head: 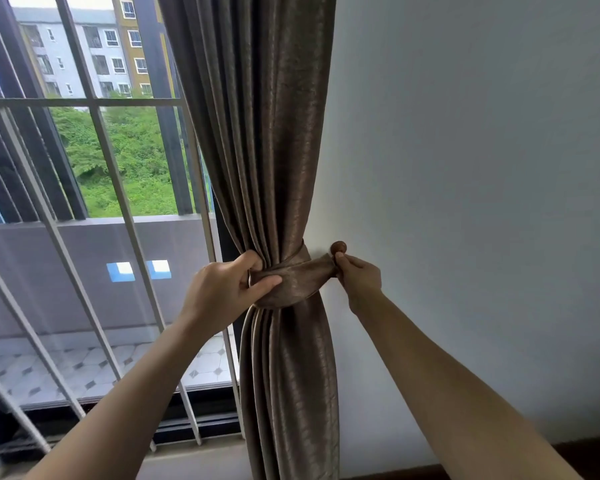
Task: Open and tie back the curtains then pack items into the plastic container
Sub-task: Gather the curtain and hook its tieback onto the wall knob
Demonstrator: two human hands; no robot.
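Observation:
A brown curtain (257,133) hangs gathered at the right side of the window, next to the wall. A tieback band (297,280) of the same fabric wraps around its waist. My left hand (229,289) grips the left part of the band, thumb across the front of it. My right hand (359,275) pinches the band's right end just under a round brown wall knob (338,248). Whether the end is hooked on the knob is hidden by my fingers. No plastic container is in view.
A window with white bars (111,161) fills the left side, with a balcony, greenery and apartment blocks beyond. The white wall (482,168) takes up the right. A dark skirting board (586,452) runs along the bottom right.

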